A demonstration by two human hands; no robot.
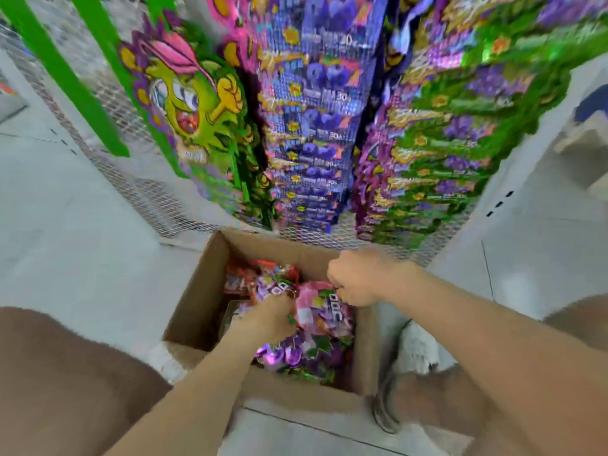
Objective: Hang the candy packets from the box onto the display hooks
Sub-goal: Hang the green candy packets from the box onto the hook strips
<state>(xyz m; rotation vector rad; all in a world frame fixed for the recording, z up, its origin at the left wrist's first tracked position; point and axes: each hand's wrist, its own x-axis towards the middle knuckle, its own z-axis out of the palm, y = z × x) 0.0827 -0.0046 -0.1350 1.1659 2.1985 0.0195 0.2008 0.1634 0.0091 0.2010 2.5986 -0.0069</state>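
An open cardboard box [197, 291] stands on the floor below me, holding several candy packets, pink [320, 311], purple [289, 355] and red [243, 274]. My left hand [268, 315] is down inside the box, fingers closed among the packets. My right hand [353, 279] is fisted at the box's right rim, pinching the top edge of the pink packet. Above the box, a wire mesh display [171, 205] carries hanging rows of purple packets [316, 126] and green-purple packets [444, 143]. The hooks themselves are hidden by the packets.
A green cartoon character sign [194, 113] hangs on the mesh at left beside green frame bars [65, 77]. White panels flank the display. My knees and a shoe [391, 406] are close around the box on the grey floor.
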